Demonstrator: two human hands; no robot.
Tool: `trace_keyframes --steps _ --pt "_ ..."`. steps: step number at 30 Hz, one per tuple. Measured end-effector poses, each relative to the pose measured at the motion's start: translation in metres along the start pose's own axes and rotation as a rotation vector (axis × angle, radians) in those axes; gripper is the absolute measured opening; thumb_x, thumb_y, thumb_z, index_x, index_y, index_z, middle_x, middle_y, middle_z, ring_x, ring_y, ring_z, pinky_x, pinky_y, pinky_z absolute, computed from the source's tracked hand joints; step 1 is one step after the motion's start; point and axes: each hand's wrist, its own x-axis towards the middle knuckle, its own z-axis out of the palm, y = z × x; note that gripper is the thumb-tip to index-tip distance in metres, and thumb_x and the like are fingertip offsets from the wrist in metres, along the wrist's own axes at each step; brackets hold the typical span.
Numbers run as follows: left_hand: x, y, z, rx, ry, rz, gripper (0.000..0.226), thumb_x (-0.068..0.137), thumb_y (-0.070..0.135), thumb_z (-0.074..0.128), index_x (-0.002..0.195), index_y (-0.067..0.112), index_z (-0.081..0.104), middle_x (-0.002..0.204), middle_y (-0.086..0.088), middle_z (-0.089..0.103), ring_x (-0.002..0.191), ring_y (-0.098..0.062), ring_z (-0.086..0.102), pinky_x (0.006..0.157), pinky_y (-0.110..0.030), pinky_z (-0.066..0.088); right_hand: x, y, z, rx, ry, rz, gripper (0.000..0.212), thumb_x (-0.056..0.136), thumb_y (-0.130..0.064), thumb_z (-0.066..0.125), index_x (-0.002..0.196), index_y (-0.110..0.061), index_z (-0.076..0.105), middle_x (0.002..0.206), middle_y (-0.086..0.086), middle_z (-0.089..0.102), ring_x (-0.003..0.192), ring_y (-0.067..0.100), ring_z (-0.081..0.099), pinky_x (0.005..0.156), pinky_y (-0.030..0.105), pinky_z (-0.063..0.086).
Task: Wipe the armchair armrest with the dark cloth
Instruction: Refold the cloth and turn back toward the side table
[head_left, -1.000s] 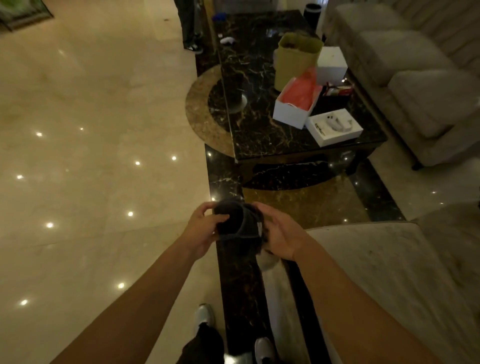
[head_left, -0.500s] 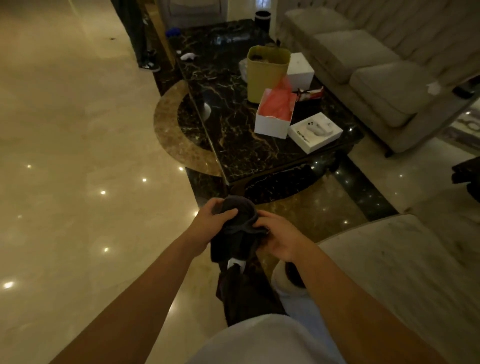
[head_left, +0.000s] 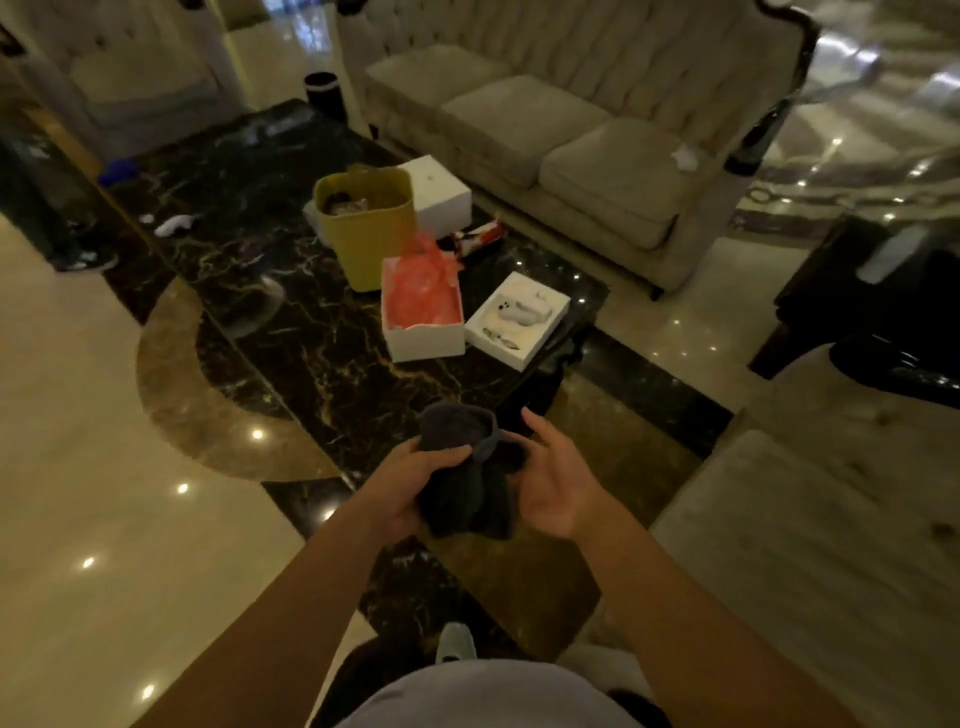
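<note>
The dark cloth (head_left: 462, 467) is bunched up in front of me at mid-frame. My left hand (head_left: 410, 478) grips it from the left with the thumb on top. Just right of the cloth, my right hand (head_left: 556, 478) has its palm turned inward and fingers spread; the fingertips reach the cloth's edge without a clear grip. The beige armchair (head_left: 810, 545) fills the lower right, its wide padded surface right of my right forearm. Which part is the armrest I cannot tell.
A black marble coffee table (head_left: 291, 291) stands ahead with a yellow bag (head_left: 369, 228), white boxes (head_left: 421, 317) and small items. A beige sofa (head_left: 571, 135) is behind it, a dark side table (head_left: 883, 312) at right. Glossy floor lies to the left.
My view has swung up and to the right, bringing the sofa into sight. My right hand has opened and drawn slightly off the cloth, which my left hand still holds.
</note>
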Motion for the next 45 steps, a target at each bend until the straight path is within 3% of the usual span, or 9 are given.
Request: trace_keyframes --steps 2,7,10,16,22,30,37,41,45 --pt "0.031 0.021 0.021 0.078 -0.03 0.009 0.033 0.085 0.007 0.073 0.118 0.01 0.071 0.105 -0.013 0.078 0.096 -0.031 0.075 0.075 -0.041 0.061 0.001 -0.025 -0.003 -0.015 0.04 -0.046 0.037 0.083 -0.036 0.074 0.112 -0.014 0.078 0.115 0.016 0.075 0.102 0.035 0.073 0.078 0.044 0.062" --pt "0.104 0.066 0.104 0.172 -0.228 -0.034 0.028 0.088 0.007 0.069 0.116 0.006 0.072 0.107 -0.015 0.078 0.093 -0.031 0.076 0.069 -0.039 0.062 -0.002 -0.092 -0.044 0.11 0.259 -0.262 0.036 0.092 -0.005 0.064 0.127 -0.005 0.064 0.124 0.02 0.07 0.112 0.038 0.067 0.086 0.048 0.058" --pt "0.149 0.089 0.171 0.217 -0.348 -0.086 0.032 0.091 0.007 0.065 0.123 0.002 0.067 0.111 -0.02 0.075 0.089 -0.032 0.077 0.062 -0.035 0.061 -0.003 -0.139 -0.083 0.195 0.379 -0.391 0.032 0.091 0.001 0.064 0.122 -0.006 0.065 0.11 0.018 0.076 0.099 0.034 0.073 0.071 0.044 0.063" --pt "0.236 0.141 0.302 0.318 -0.517 -0.177 0.04 0.093 0.007 0.065 0.132 0.009 0.059 0.129 -0.02 0.065 0.117 -0.04 0.064 0.1 -0.059 0.05 -0.003 -0.249 -0.148 0.322 0.609 -0.518 0.036 0.091 -0.008 0.067 0.126 -0.006 0.065 0.113 0.017 0.075 0.102 0.035 0.072 0.073 0.045 0.062" --pt "0.307 0.187 0.424 0.518 -0.746 -0.249 0.044 0.089 0.005 0.069 0.131 0.015 0.059 0.124 -0.015 0.068 0.112 -0.037 0.067 0.095 -0.056 0.054 -0.003 -0.331 -0.204 0.502 0.73 -0.67 0.02 0.093 -0.007 0.064 0.113 -0.011 0.067 0.086 0.005 0.081 0.077 0.022 0.078 0.055 0.032 0.061" --pt "0.4 0.207 0.587 0.684 -0.817 -0.303 0.048 0.091 0.003 0.065 0.137 0.013 0.054 0.117 -0.01 0.069 0.103 -0.028 0.069 0.069 -0.039 0.061 0.006 -0.439 -0.309 0.705 0.822 -0.749 0.031 0.095 -0.011 0.062 0.126 -0.009 0.062 0.122 0.018 0.068 0.109 0.034 0.065 0.07 0.041 0.058" --pt "0.483 0.215 0.708 0.788 -0.736 -0.191 0.056 0.095 0.011 0.063 0.144 0.032 0.049 0.125 -0.005 0.064 0.111 -0.028 0.064 0.089 -0.051 0.057 0.027 -0.55 -0.425 0.692 0.799 -0.656 0.03 0.094 -0.011 0.066 0.123 -0.009 0.064 0.119 0.017 0.071 0.107 0.037 0.067 0.072 0.042 0.061" --pt "0.54 0.221 0.793 0.786 -0.707 -0.128 0.044 0.1 0.014 0.055 0.138 0.036 0.053 0.115 -0.001 0.07 0.097 -0.021 0.071 0.059 -0.032 0.061 0.043 -0.63 -0.505 0.67 0.808 -0.588 0.033 0.095 -0.012 0.065 0.128 -0.012 0.063 0.121 0.018 0.071 0.11 0.038 0.067 0.089 0.052 0.058" --pt "0.581 0.208 0.851 0.827 -0.68 -0.106 0.039 0.102 0.019 0.052 0.136 0.039 0.054 0.123 -0.004 0.068 0.106 -0.026 0.07 0.087 -0.049 0.06 0.054 -0.674 -0.564 0.689 0.816 -0.564 0.034 0.095 -0.005 0.061 0.125 -0.02 0.064 0.121 0.014 0.071 0.108 0.036 0.068 0.083 0.05 0.06"
